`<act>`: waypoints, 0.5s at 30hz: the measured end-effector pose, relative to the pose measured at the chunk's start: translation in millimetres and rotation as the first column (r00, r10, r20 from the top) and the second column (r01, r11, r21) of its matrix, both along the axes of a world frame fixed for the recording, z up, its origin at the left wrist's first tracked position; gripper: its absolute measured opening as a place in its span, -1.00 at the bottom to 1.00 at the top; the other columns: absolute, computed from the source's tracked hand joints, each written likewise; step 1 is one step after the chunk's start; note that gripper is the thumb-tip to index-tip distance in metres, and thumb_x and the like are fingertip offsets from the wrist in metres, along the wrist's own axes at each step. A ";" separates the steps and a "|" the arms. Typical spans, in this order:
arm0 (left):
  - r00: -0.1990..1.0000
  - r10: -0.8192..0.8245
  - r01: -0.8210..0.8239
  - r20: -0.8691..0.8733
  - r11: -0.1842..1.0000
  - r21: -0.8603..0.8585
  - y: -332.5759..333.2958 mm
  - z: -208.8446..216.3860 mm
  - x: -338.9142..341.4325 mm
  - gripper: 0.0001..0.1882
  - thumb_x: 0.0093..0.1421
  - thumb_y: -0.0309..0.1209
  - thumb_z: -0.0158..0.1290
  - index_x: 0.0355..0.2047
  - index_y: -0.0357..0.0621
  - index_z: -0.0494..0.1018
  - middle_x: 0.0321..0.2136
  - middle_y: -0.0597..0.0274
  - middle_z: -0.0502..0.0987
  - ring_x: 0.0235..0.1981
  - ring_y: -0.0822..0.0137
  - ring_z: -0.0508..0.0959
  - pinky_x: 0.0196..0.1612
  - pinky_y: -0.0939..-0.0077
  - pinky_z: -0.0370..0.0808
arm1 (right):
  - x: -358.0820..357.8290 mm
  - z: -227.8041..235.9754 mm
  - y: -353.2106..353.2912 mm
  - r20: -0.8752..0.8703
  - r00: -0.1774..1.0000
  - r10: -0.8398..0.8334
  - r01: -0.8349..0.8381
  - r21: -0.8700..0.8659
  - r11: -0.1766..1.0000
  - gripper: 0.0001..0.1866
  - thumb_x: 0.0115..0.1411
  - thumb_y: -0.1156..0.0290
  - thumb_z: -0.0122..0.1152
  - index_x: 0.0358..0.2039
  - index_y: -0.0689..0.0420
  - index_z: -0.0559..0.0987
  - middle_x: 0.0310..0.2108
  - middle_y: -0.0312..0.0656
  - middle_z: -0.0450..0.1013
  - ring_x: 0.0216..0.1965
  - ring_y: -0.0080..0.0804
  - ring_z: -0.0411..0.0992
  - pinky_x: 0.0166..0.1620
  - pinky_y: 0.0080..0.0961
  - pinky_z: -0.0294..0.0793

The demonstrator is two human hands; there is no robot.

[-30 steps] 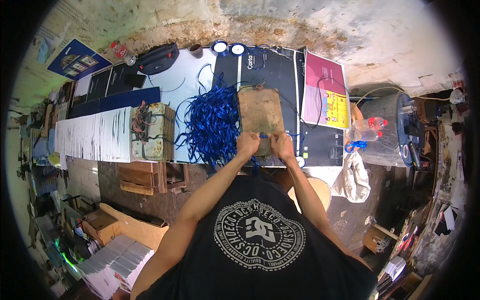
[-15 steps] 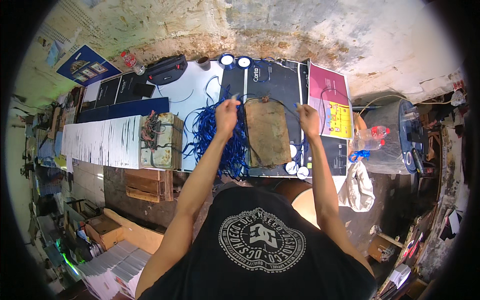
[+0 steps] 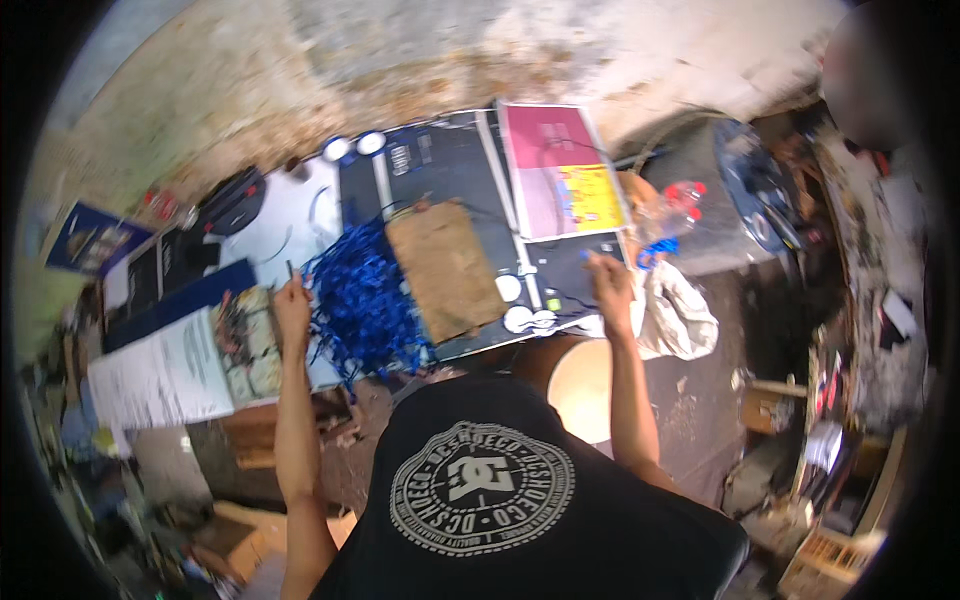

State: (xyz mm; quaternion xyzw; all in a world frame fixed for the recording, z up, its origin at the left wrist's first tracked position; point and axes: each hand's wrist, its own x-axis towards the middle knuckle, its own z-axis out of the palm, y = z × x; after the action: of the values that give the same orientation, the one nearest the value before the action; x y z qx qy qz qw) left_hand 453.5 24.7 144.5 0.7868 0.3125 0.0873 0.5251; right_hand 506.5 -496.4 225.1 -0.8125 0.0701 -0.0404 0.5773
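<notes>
My left hand (image 3: 292, 308) is closed in a pinch at the left edge of a heap of blue ribbons (image 3: 365, 300); a thin dark tip sticks up from its fingers, too blurred to name. To the right, above the table's dark front part, my right hand (image 3: 613, 288) is also closed. A small blue bit shows at its fingertips. Between the hands, a worn brown board (image 3: 445, 270) lies flat beside the ribbons. White-centred spools (image 3: 518, 320) rest close to its lower right corner.
A stack of white sheets (image 3: 165, 375) and a bundled block (image 3: 250, 345) stand at left. Two ribbon spools (image 3: 371, 143) and a black bag (image 3: 230, 200) lie at the back. On the right are a pink-and-yellow poster (image 3: 560, 170), plastic bottles (image 3: 682, 205) and a white cloth (image 3: 680, 315).
The view has swung to the right. My hands have moved farther apart: the left from above the ribbons to their left edge, the right away from the board toward the table's right end.
</notes>
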 end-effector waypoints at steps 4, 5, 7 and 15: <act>0.980 -0.062 0.164 -0.189 0.787 0.595 -9.6 -17.5 61.7 -0.57 0.27 -0.12 -0.13 -0.26 -0.23 0.56 -0.45 -0.13 0.58 -0.39 -0.08 0.57 -0.29 0.12 0.44 | 1.5 38.4 24.7 0.055 0.998 0.027 -0.035 0.144 0.989 -0.71 0.27 0.29 0.07 -0.47 0.25 0.55 -0.69 -0.52 0.17 -0.62 -0.75 0.03 -0.57 -0.66 -0.03; 0.984 -0.044 0.139 -0.175 0.803 0.580 -5.4 -16.5 72.0 -0.60 0.26 -0.14 -0.12 -0.27 -0.21 0.56 -0.41 -0.18 0.56 -0.32 -0.17 0.53 -0.23 0.06 0.41 | -0.5 46.8 24.1 0.029 0.999 0.019 -0.024 0.164 0.986 -0.71 0.27 0.28 0.07 -0.47 0.24 0.54 -0.69 -0.52 0.15 -0.63 -0.76 0.02 -0.57 -0.66 -0.05; 0.994 0.006 0.062 -0.112 0.799 0.599 15.0 -8.3 89.4 -0.62 0.25 -0.15 -0.10 -0.28 -0.20 0.56 -0.36 -0.24 0.53 -0.27 -0.23 0.51 -0.19 0.04 0.40 | -6.1 59.5 17.4 0.008 1.000 -0.001 -0.001 0.204 0.979 -0.70 0.27 0.28 0.07 -0.48 0.23 0.53 -0.69 -0.53 0.12 -0.62 -0.76 -0.01 -0.56 -0.65 -0.07; 0.837 0.084 -0.199 0.541 0.967 0.157 118.6 152.5 63.0 -0.67 0.33 -0.24 -0.14 -0.06 -0.12 0.50 -0.39 0.28 0.57 -0.49 0.50 0.47 -0.36 0.64 0.41 | -26.9 61.2 -26.5 0.011 0.987 -0.163 0.149 0.346 0.926 -0.70 0.27 0.26 0.08 -0.48 0.22 0.53 -0.67 -0.53 0.16 -0.60 -0.77 0.03 -0.55 -0.68 -0.05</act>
State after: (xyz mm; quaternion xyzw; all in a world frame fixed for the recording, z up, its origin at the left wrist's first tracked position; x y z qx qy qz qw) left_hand 516.5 143.3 297.0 0.7568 0.2019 0.3718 0.4983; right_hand 479.6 -522.9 286.4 -0.6902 0.1291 -0.0891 0.7064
